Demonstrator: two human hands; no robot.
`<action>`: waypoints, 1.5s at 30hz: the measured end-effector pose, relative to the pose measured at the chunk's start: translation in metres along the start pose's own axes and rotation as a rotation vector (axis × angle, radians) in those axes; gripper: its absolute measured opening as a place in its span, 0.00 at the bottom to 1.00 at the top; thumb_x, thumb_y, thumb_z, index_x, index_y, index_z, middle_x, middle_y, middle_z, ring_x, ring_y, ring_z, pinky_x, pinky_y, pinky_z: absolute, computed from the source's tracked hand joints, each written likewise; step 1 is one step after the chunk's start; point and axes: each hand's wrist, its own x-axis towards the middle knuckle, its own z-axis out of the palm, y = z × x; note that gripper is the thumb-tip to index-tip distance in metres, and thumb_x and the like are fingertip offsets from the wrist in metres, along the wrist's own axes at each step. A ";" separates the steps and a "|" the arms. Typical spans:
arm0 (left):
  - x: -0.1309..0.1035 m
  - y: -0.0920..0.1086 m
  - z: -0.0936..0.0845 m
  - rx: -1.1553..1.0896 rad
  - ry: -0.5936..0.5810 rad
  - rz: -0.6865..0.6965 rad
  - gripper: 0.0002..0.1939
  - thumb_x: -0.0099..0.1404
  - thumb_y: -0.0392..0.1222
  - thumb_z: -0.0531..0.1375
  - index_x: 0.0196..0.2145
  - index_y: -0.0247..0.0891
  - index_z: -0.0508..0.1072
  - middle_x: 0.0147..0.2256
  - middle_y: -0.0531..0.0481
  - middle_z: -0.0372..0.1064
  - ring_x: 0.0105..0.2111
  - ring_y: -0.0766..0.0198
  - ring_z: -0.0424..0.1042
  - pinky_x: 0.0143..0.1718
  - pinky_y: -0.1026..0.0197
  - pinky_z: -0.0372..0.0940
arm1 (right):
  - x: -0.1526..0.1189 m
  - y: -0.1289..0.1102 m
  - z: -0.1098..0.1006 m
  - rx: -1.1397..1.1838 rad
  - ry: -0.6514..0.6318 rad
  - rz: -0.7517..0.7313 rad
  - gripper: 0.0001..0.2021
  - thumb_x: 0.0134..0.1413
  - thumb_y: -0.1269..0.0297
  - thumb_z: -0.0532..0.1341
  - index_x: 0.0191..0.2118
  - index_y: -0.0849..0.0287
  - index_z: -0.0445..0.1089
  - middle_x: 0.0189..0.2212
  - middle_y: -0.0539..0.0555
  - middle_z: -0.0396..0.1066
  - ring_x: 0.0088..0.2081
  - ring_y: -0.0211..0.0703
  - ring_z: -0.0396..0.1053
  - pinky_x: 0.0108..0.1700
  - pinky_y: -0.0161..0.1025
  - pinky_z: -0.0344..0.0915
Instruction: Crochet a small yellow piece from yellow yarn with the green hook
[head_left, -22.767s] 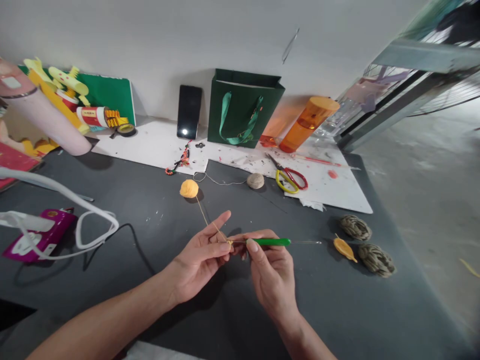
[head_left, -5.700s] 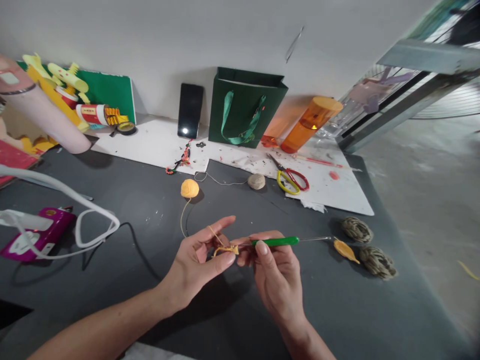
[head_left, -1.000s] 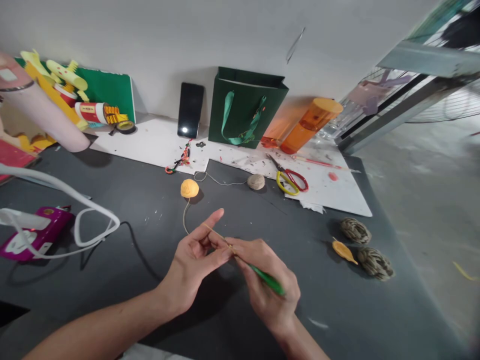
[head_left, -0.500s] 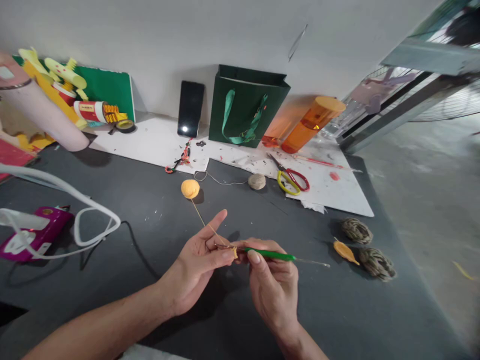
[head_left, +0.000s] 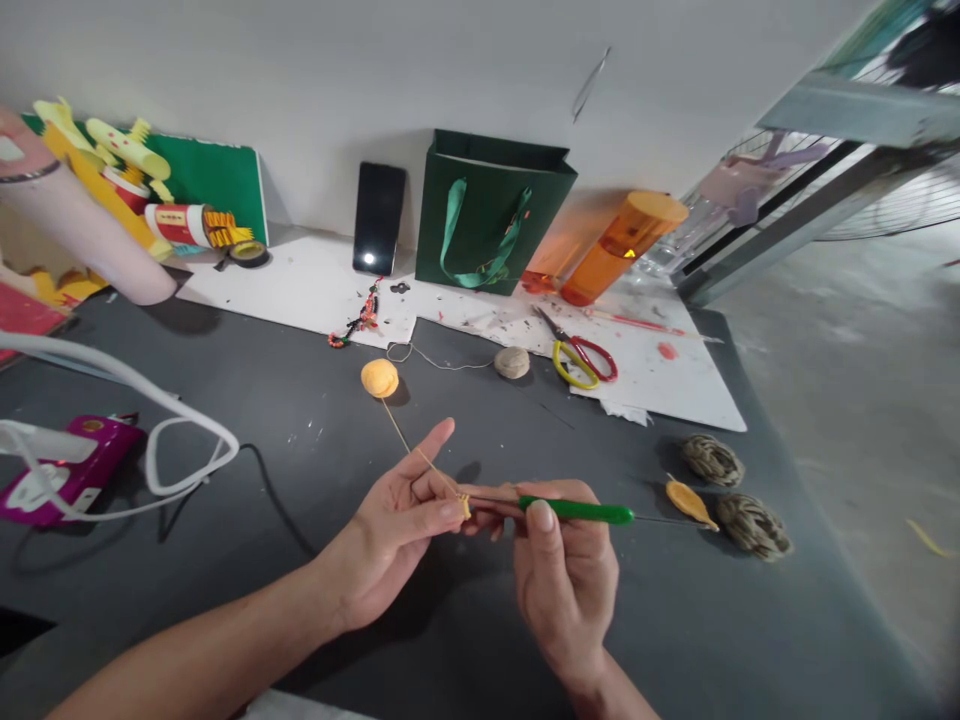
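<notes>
My left hand [head_left: 401, 535] pinches a small piece of yellow crochet work [head_left: 465, 507] between thumb and fingers, its index finger raised. Over that finger runs a strand of yellow yarn [head_left: 397, 425] from a yellow yarn ball [head_left: 380, 378] on the table. My right hand [head_left: 566, 570] is closed around the green handle of a crochet hook [head_left: 585, 510]. The hook's thin tip meets the crochet piece at the left fingertips. From the handle's other end a thin metal shaft points right, toward a yellow crocheted leaf [head_left: 688, 502].
Two grey-brown yarn bundles [head_left: 754, 527] lie right of the leaf. Scissors [head_left: 585, 360], a beige yarn ball [head_left: 512, 362], a phone [head_left: 379, 218], a dark green paper bag [head_left: 491, 210] and an orange bottle [head_left: 626, 248] stand or lie behind. White cable [head_left: 225, 450] and a purple device [head_left: 71, 465] are left.
My right hand has moved right with the crochet hook, drawing its tip back toward the crochet piece. My left hand stays almost where it was.
</notes>
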 end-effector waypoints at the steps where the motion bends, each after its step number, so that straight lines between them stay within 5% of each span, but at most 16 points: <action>1: 0.000 0.000 0.000 -0.006 -0.009 -0.004 0.32 0.54 0.33 0.74 0.57 0.46 0.75 0.25 0.58 0.73 0.30 0.69 0.72 0.41 0.59 0.64 | 0.000 -0.001 0.000 0.008 0.002 0.013 0.05 0.70 0.63 0.55 0.43 0.52 0.69 0.32 0.52 0.79 0.28 0.42 0.77 0.30 0.40 0.73; 10: 0.004 0.001 -0.001 -0.067 -0.087 -0.081 0.27 0.53 0.33 0.74 0.51 0.42 0.79 0.23 0.58 0.73 0.29 0.68 0.72 0.44 0.59 0.62 | 0.009 -0.008 0.000 0.140 0.030 0.179 0.10 0.67 0.54 0.59 0.40 0.54 0.69 0.30 0.51 0.78 0.24 0.41 0.76 0.28 0.39 0.72; 17: 0.003 0.001 -0.001 -0.054 -0.125 -0.110 0.26 0.52 0.34 0.74 0.50 0.40 0.80 0.24 0.56 0.73 0.30 0.68 0.71 0.43 0.61 0.61 | 0.016 -0.014 0.008 0.418 -0.067 0.305 0.09 0.64 0.53 0.64 0.37 0.51 0.72 0.23 0.47 0.78 0.20 0.39 0.73 0.26 0.37 0.71; 21: 0.000 0.000 0.000 0.049 -0.034 -0.032 0.27 0.51 0.36 0.75 0.51 0.44 0.80 0.29 0.56 0.73 0.31 0.69 0.71 0.41 0.61 0.61 | 0.012 -0.009 0.012 0.394 -0.063 0.272 0.08 0.58 0.54 0.69 0.35 0.52 0.75 0.28 0.50 0.81 0.23 0.39 0.74 0.28 0.37 0.73; 26: -0.002 -0.001 -0.002 0.119 -0.055 0.043 0.30 0.53 0.34 0.75 0.53 0.49 0.78 0.32 0.56 0.74 0.34 0.67 0.74 0.44 0.57 0.62 | 0.013 -0.005 0.012 0.368 -0.009 0.282 0.08 0.58 0.55 0.69 0.36 0.53 0.76 0.28 0.50 0.80 0.23 0.38 0.74 0.28 0.37 0.73; 45: 0.000 0.001 0.001 0.145 0.002 0.021 0.25 0.57 0.45 0.73 0.52 0.39 0.78 0.26 0.55 0.72 0.29 0.67 0.68 0.37 0.58 0.60 | 0.004 0.006 0.003 0.246 -0.122 0.172 0.05 0.66 0.61 0.63 0.42 0.52 0.76 0.34 0.51 0.79 0.29 0.40 0.76 0.32 0.38 0.72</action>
